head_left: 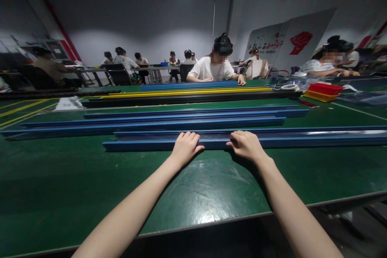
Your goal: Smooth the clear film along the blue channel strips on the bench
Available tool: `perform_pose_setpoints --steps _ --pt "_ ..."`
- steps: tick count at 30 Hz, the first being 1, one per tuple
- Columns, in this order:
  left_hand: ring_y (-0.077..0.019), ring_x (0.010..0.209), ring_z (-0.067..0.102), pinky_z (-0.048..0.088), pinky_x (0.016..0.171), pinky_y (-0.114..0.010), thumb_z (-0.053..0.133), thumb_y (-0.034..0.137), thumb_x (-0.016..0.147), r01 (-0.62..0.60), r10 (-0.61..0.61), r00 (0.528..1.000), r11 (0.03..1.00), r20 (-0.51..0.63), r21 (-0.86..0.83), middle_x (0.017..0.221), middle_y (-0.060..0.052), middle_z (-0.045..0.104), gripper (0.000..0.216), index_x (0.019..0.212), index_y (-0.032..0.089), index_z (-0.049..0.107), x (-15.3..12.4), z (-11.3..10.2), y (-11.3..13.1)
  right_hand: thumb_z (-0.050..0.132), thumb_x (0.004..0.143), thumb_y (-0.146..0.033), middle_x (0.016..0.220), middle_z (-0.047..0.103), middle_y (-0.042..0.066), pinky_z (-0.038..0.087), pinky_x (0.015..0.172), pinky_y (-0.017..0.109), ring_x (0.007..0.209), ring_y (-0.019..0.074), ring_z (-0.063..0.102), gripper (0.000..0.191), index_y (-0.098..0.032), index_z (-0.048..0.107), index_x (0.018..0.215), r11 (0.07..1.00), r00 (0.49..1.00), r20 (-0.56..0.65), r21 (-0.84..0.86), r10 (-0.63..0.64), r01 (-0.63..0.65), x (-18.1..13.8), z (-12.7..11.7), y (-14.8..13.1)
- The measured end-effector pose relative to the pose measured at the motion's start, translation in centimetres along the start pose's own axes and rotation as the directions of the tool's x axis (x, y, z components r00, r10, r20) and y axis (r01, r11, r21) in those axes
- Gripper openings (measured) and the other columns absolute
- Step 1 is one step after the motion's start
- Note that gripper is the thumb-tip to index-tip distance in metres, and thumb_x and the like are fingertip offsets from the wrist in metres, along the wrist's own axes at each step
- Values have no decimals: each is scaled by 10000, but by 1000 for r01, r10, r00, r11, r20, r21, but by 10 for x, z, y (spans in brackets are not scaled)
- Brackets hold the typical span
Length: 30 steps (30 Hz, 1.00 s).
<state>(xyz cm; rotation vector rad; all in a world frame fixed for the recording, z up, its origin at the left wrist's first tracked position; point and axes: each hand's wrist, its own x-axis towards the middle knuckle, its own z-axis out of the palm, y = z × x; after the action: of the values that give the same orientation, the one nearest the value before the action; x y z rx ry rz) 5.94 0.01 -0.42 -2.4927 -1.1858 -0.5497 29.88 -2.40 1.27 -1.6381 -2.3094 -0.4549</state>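
A long blue channel-shaped rail (290,143) lies crosswise on the green table, nearest to me, its trough facing up. My left hand (185,148) grips its near wall, with the fingers over the top edge and the thumb along the front face. To the right, my right hand (246,145) is curled round the same wall, thumb pointing left and fingertips partly hidden. Between the two hands a short stretch of the rail shows. Just behind it lie more blue rails (72,130), side by side and offset to the left.
Farther back on the green table (75,185) lie a black rail (193,98) and a yellow strip (187,92). A red tray (325,88) and a white coil (289,87) sit at the right. Across the table, a person (216,68) handles another blue rail.
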Motion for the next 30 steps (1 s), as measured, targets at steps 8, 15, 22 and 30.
perform_pose_setpoints --steps 8,15,22,30 --pt "-210 882 515 326 718 -321 502 446 812 -1 1 1000 1000 0 3 929 -63 611 296 911 171 550 0 1 2 460 795 -350 748 611 58 301 607 266 704 176 536 209 -186 566 719 1000 1000 -10 14 5 -5 -3 -1 0" --pt "-191 845 528 322 700 -314 459 459 833 -7 7 1000 1000 -1 -15 888 -44 637 300 868 177 558 -1 3 -1 447 800 -379 829 620 61 333 650 251 762 173 546 240 -179 578 816 996 1000 -5 91 -5 5 -2 2 -1" --pt "-186 840 536 329 705 -313 483 447 825 9 -9 1000 1000 8 -21 872 -37 647 279 852 178 554 0 1 2 423 824 -354 878 630 69 340 711 252 821 174 553 247 -177 579 898 991 998 4 121 -61 60 3 5 -14" --pt "-189 811 539 328 694 -313 480 447 827 12 -12 1000 1000 7 -12 846 -43 648 279 848 180 556 0 1 2 407 835 -357 924 641 81 334 715 264 848 185 552 286 -177 578 978 991 995 41 102 -90 85 6 9 -20"
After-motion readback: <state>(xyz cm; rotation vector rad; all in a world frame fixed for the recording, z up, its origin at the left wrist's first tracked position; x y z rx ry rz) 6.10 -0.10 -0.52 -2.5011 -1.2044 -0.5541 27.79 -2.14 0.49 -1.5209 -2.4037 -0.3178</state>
